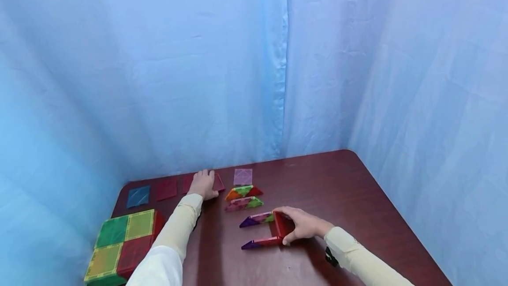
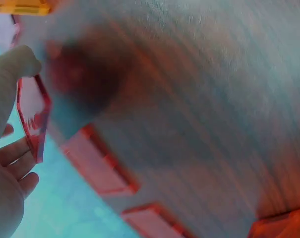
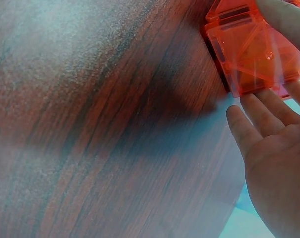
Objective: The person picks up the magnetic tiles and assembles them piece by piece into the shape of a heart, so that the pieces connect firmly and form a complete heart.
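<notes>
My left hand point(image 1: 203, 185) is at the far edge of the table, pinching a red square magnetic tile point(image 2: 33, 106) between thumb and fingers; the left wrist view shows this tile tilted up. Closer to me, my right hand point(image 1: 303, 225) grips an upright red square magnetic tile point(image 1: 280, 224) by opposite edges, thumb at the near side. Two strips of triangular tiles, a purple, pink and green one point(image 1: 257, 220) and a purple and red one point(image 1: 259, 242), extend leftward from that square. Its lower edge is hidden in the right wrist view.
Beyond stand two more strips, one orange, green and red point(image 1: 244, 192), one pink and green point(image 1: 244, 203). A purple tile point(image 1: 243, 177) lies behind them. Red tiles point(image 1: 166, 190) and a blue tile point(image 1: 138, 197) line the back left. A green, yellow and red tile block point(image 1: 140, 224) stands front left.
</notes>
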Tool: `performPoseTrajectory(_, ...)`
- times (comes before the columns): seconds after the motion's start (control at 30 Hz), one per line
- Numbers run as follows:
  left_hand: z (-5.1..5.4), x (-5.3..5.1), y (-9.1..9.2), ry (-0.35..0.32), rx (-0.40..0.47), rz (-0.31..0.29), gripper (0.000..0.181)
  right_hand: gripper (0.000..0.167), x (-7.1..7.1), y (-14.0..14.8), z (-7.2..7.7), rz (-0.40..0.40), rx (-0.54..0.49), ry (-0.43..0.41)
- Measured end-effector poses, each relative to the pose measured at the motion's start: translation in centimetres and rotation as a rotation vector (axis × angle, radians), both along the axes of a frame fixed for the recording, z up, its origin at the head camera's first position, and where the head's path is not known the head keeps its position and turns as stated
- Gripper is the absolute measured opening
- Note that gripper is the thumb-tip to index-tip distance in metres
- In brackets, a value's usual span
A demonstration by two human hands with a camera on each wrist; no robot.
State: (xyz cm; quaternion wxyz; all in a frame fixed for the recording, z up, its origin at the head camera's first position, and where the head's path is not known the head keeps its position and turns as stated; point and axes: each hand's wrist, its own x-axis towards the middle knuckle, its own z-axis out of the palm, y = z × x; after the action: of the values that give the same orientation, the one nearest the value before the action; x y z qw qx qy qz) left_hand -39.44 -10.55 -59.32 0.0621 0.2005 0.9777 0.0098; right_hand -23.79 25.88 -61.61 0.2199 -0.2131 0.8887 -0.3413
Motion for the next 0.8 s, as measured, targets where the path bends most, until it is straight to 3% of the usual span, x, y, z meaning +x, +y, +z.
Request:
performPoseTrajectory(0.13,2.3,-0.5,-0.4,0.065,0.117,0.034,0.079,0.095,-0.9,0.3,0.0,-0.002,0.006,0.027)
performPoseTrajectory(0.23,4.7,-0.5,-0.3,0.097,0.226,0.018,0.083,0.095,-1.8,0.5,-0.1,-0.006,0.011,0.049)
performPoseTrajectory(0.4,7.5,1.5,1.7,0.068,0.354,-0.125,0.089,0.096,-2.9,0.7,-0.2,-0.022,0.020,0.053)
performPoseTrajectory(0.5,7.9,3.4,4.0,0.050,0.383,-0.239,0.089,0.097,-3.3,0.9,0.0,-0.033,0.027,0.064)
performPoseTrajectory(0.63,7.6,6.0,7.1,0.045,0.305,-0.376,0.087,0.096,-4.0,1.0,0.2,-0.025,0.037,0.093)
performPoseTrajectory(0.8,6.6,8.8,10.0,-0.017,0.200,-0.431,0.086,0.097,-4.4,0.9,0.1,-0.027,0.038,0.120)
